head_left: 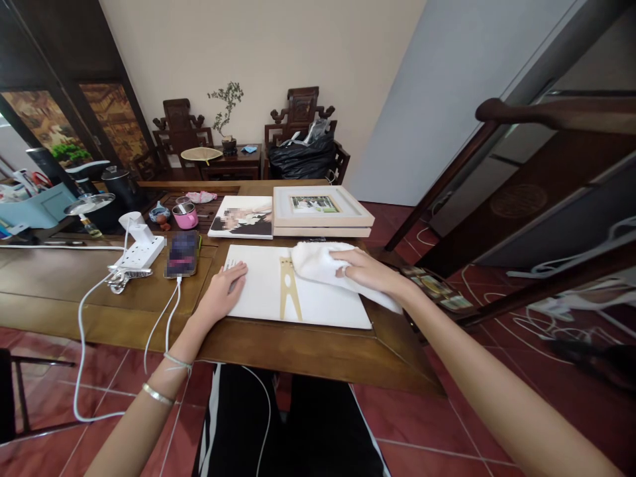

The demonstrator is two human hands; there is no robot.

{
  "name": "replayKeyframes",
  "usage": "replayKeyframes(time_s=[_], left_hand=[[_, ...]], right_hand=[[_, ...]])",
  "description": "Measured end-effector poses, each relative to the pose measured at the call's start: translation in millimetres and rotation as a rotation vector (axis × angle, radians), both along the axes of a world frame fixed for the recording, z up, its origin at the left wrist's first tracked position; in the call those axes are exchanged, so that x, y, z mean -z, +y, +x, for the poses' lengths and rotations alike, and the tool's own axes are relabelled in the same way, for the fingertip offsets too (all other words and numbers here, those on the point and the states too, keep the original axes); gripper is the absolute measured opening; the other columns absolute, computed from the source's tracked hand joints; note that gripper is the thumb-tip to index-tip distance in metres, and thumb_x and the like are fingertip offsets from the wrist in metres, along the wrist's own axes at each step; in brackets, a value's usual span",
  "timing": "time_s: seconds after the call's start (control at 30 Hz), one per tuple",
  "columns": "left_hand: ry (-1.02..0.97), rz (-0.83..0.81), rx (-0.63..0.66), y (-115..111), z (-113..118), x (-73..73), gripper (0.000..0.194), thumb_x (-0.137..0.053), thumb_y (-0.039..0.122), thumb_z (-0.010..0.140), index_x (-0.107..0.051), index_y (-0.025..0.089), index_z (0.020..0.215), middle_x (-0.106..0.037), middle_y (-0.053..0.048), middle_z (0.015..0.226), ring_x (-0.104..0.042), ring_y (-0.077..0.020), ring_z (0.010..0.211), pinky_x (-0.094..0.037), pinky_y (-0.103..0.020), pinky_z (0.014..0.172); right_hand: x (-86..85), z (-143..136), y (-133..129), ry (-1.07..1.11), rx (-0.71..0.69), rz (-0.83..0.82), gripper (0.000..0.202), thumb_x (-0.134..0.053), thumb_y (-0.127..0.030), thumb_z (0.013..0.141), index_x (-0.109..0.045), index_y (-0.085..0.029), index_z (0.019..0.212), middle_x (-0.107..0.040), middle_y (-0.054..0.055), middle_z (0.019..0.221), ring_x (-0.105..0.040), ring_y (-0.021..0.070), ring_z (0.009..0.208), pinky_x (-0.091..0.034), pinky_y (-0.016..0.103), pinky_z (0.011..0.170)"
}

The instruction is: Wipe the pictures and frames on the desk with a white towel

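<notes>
We can make out a short run of small lettering along the left edge of the white board [328, 305], but it is too small for us to read. The screen of the phone [181, 255] is blurred into blocks, and we see no brand we can name on the pink mug [185, 217] or the power strip [144, 253].

Our left hand [224, 290] lies flat on the board's left side, palm down and gripping nothing, fingers close together. Our right hand [365, 270] is closed on a white cloth [313, 262] – fingers and thumb bent over it, with one end trailing below the wrist past the board's right side. The cloth rests on the upper part of the board, just beside the top of a tan A-shaped piece [287, 270].

The board lies flat near the front edge of the wooden table [298, 348]. Just behind it sit a picture panel [243, 215] and, touching or nearly so, a pale wooden frame [281, 228] – the phone is off to the left.
</notes>
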State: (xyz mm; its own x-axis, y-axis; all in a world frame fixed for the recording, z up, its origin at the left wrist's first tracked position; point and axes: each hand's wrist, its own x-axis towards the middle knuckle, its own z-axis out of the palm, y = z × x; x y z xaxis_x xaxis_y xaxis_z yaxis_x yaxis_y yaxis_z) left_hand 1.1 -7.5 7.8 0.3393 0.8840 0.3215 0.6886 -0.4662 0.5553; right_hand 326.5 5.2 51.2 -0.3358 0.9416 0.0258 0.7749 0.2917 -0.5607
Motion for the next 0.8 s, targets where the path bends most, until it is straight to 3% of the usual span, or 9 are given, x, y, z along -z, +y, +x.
replayKeyframes(time_s=[0.17, 0.27, 0.37, 0.47, 0.57, 0.7, 0.8], left_hand=[[0.003, 0.002, -0.009, -1, 2, -0.9, 0.036, -0.042, 0.03, 0.091, -0.065, 0.018, 0.115, -0.061, -0.011, 0.127, -0.051, -0.0256, 0.126, -0.029, -0.05, 0.112], [0.007, 0.005, -0.013, -1, 2, -1.0, 0.035, -0.042, 0.03, 0.091, -0.065, 0.018, 0.115, -0.06, -0.011, 0.128, -0.05, -0.0256, 0.126, -0.029, -0.05, 0.112], [0.01, 0.0, -0.015, -1, 2, -0.7, 0.036, -0.042, 0.029, 0.091, -0.064, 0.017, 0.116, -0.06, -0.011, 0.129, -0.05, -0.0255, 0.127, -0.028, -0.05, 0.112], [0.011, -0.005, -0.014, -1, 1, -0.4, 0.036, -0.041, 0.029, 0.091, -0.064, 0.016, 0.116, -0.059, -0.011, 0.13, -0.049, -0.0253, 0.127, -0.028, -0.05, 0.112], [0.007, -0.002, -0.012, 0, 1, -0.3, 0.036, -0.041, 0.029, 0.091, -0.064, 0.016, 0.117, -0.059, -0.012, 0.13, -0.049, -0.0251, 0.127, -0.028, -0.049, 0.112], [0.011, -0.006, -0.016, 0, 1, 0.1, 0.037, -0.041, 0.029, 0.091, -0.063, 0.016, 0.117, -0.058, -0.012, 0.131, -0.049, -0.0249, 0.128, -0.029, -0.05, 0.112], [0.016, -0.003, -0.011, 1, 0, 1.0, 0.038, -0.041, 0.03, 0.091, -0.063, 0.015, 0.118, -0.057, -0.013, 0.131, -0.048, -0.0251, 0.128, -0.029, -0.05, 0.112]], right_hand=[[-1.7, 12, -61, -0.023, 0.046, -0.165, 0.052, -0.047, -0.032, 0.067, -0.064, -0.017, 0.114, -0.061, 0.013, 0.119, -0.052, 0.033, 0.116, -0.037, 0.046, 0.101], [-7.7, 17, -92, -0.03, -0.026, -0.273, 0.049, -0.048, -0.033, 0.066, -0.066, -0.023, 0.111, -0.062, 0.012, 0.116, -0.052, 0.0336, 0.115, -0.038, 0.046, 0.101], [-11.1, 20, -102, -0.043, -0.038, -0.309, 0.048, -0.048, -0.035, 0.066, -0.067, -0.025, 0.109, -0.062, 0.011, 0.118, -0.051, 0.0336, 0.118, -0.035, 0.047, 0.103], [-8.3, 17, -89, -0.032, 0.025, -0.265, 0.055, -0.047, -0.038, 0.066, -0.064, -0.019, 0.115, -0.059, 0.013, 0.123, -0.049, 0.0345, 0.12, -0.033, 0.047, 0.105], [-3.5, 9, -60, -0.003, 0.053, -0.157, 0.054, -0.047, -0.034, 0.066, -0.063, -0.017, 0.114, -0.059, 0.013, 0.122, -0.048, 0.0346, 0.12, -0.033, 0.047, 0.104], [-0.2, -9, -17, 0.045, 0.032, 0.007, 0.033, -0.045, -0.028, 0.067, -0.063, -0.019, 0.093, -0.064, 0.011, 0.107, -0.052, 0.0325, 0.108, -0.038, 0.043, 0.094], [2.0, -26, 1, 0.091, -0.038, 0.116, 0.015, -0.041, -0.023, 0.069, -0.054, -0.02, 0.077, -0.063, 0.007, 0.086, -0.056, 0.0281, 0.089, -0.04, 0.037, 0.081]])
